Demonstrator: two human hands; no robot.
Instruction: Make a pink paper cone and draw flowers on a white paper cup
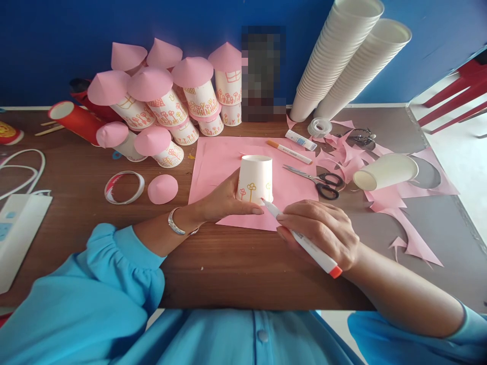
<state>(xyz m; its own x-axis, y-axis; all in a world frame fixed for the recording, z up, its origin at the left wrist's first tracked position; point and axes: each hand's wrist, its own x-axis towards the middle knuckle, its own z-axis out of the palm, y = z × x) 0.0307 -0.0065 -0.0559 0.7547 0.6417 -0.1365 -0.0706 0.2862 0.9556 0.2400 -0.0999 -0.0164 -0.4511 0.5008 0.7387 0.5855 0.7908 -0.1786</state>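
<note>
My left hand (228, 197) is closed round the left side of a white paper cup (256, 175), its thumb along the bottom front. The cup is upside down, with flowers drawn in yellow and red low on its side. My right hand (323, 228) grips a white marker (310, 248) with a red end, whose tip meets the cup near its lower edge. Beneath the cup lies pink paper (213, 172). Right of it are black-handled scissors (317, 180), an orange-and-white marker (289, 151) and a glue stick (301, 140).
Decorated paper-cup houses with pink cone roofs (150, 83) stand at the back left. Tall stacks of paper cups (335, 56) lean against the blue wall. Pink scraps (414, 238) and a lying cup (386, 171) are at right. A tape roll (125, 187) and power strip (23, 233) are at left.
</note>
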